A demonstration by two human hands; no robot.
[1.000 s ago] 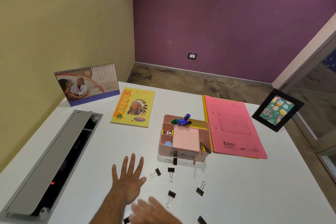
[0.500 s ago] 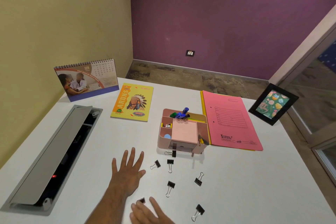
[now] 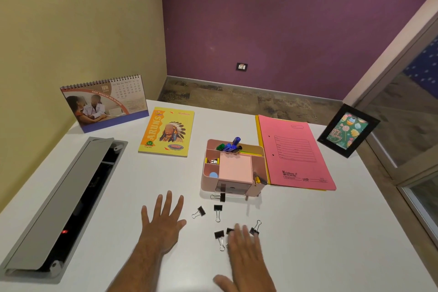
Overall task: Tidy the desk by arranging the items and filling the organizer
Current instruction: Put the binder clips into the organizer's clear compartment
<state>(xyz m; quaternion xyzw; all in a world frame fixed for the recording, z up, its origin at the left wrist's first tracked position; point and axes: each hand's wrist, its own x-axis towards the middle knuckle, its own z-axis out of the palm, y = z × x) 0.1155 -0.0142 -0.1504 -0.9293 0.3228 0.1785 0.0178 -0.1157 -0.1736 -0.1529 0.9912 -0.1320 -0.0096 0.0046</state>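
Operator: Head view check. I read the left hand (image 3: pixel 163 223) flat on the white desk (image 3: pixel 308 244), fingers straight and spread, holding nothing.

Monitor: Right hand (image 3: pixel 246 256)?

Operator: Fingers extended, blurred, fingertips over the binder clips (image 3: pixel 219 236); I cannot tell contact.

Monitor: Count?

Operator: I count six clips, all in front of one pink organizer (image 3: pixel 233 168). One notebook (image 3: pixel 167 131), one calendar (image 3: pixel 104 102).
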